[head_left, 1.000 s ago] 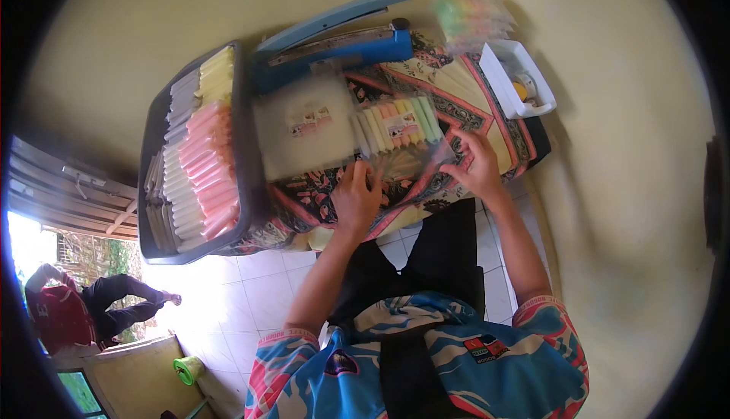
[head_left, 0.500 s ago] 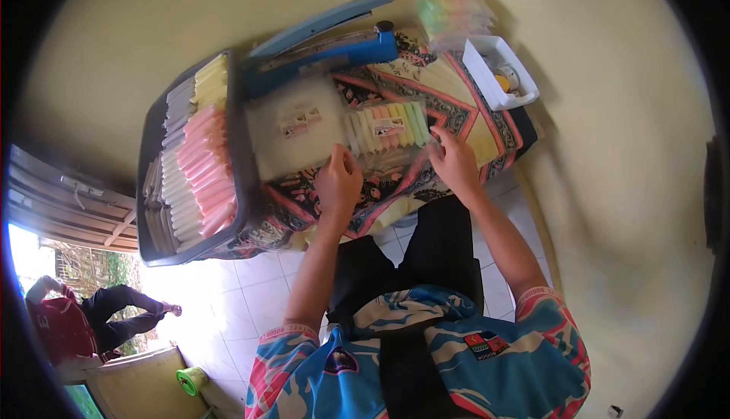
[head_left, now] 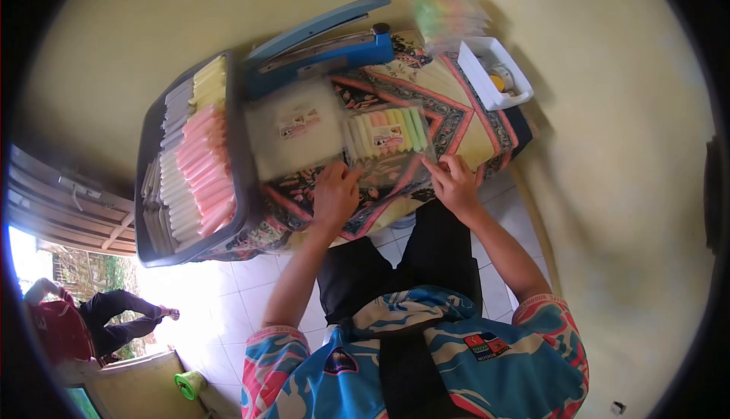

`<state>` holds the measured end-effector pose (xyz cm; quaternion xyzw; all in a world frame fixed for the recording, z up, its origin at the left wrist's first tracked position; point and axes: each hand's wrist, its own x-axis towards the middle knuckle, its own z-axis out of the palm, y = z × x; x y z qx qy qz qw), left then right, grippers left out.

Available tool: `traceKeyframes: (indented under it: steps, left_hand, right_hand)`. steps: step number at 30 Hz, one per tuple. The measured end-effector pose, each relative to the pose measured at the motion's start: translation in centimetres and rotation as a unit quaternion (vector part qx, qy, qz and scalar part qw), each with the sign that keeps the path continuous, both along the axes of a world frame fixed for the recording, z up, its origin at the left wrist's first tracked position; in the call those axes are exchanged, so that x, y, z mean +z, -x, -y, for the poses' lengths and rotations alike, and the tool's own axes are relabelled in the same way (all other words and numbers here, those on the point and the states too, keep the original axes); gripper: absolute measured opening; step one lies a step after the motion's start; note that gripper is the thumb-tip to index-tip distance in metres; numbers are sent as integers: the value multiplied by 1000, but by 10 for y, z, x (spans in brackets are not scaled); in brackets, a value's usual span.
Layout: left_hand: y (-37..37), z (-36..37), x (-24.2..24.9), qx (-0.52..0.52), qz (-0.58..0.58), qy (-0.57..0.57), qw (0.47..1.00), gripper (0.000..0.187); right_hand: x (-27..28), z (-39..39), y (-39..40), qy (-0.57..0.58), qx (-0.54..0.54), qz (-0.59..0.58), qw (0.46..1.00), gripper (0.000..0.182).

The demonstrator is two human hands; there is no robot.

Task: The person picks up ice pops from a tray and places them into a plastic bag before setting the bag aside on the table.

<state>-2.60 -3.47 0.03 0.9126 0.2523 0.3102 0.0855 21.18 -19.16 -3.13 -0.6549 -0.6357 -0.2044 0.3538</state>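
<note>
A clear plastic bag (head_left: 386,136) lies flat on the patterned cloth, with a row of pastel sticks in yellow, pink, orange and green inside and a small printed label on its front. My left hand (head_left: 336,195) is closed at the bag's near left corner, fingertips on the loose plastic. At the near right corner my right hand (head_left: 455,187) pinches the edge, index finger stretched along it. Left of this bag rests a stack of flat clear bags (head_left: 293,134) with printed labels.
A dark tray (head_left: 237,191) of grey, yellow, pink and white sticks stands at left. Behind the bags is a blue heat sealer (head_left: 327,58), its arm raised. A white box (head_left: 494,77) and filled packs (head_left: 449,20) sit back right. Someone in red (head_left: 65,331) is outside.
My right hand has moved down from the bag's right side to its near right corner. My left hand has shifted slightly down and left. The sticks sit closer together and straighter.
</note>
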Motion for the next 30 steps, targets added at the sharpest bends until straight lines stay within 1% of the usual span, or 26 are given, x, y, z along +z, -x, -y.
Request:
traceKeyframes:
  steps: [1, 4, 7, 10, 11, 12, 13, 15, 17, 20, 23, 24, 26, 30]
  left_hand:
    - [3, -3, -2, -29, -25, 4, 999, 23]
    - [7, -1, -3, -95, -17, 2, 995, 25]
    - [11, 0, 0, -119, -12, -18, 993, 22]
    - [16, -7, 19, -127, 40, -1, 991, 20]
    - [14, -11, 20, -85, 62, 100, 989, 18]
    - [10, -20, 22, -41, 83, 198, 976, 18]
    - [5, -31, 24, 4, 104, 294, 950, 18]
    - [-15, -71, 10, 17, 121, 256, 959, 23]
    - [-41, -107, 10, -27, 102, 214, 971, 26]
    - [-82, -137, 11, -60, 49, 226, 971, 29]
    - [-121, -155, 13, -156, -92, 221, 958, 31]
    - [-134, -157, 14, -153, -117, 210, 959, 32]
    - [-153, -155, 12, -144, -167, 190, 957, 33]
    - [-169, -153, 16, -150, -161, 251, 943, 24]
  right_hand:
    - [0, 1, 0, -1, 1, 0, 1000, 46]
    - [-2, 7, -2, -16, -15, 14, 1000, 45]
    - [-8, 12, 4, 14, -22, 3, 1000, 43]
    - [-3, 18, 3, -10, -1, 2, 1000, 42]
    - [-1, 21, 2, -5, 8, -6, 1000, 42]
    - [3, 24, 1, -1, 18, -13, 1000, 41]
    - [5, 25, 2, 4, 29, -21, 999, 40]
    - [10, 22, 5, 8, 51, -23, 998, 39]
    - [12, 15, 9, 10, 75, -19, 997, 38]
    - [15, 3, 21, 10, 101, -1, 995, 38]
    - [10, -6, 30, 9, 112, -9, 994, 36]
    - [12, -8, 35, -5, 108, -15, 994, 32]
    - [17, -13, 41, -11, 104, -31, 994, 31]
    - [13, -18, 44, -6, 99, -39, 994, 35]
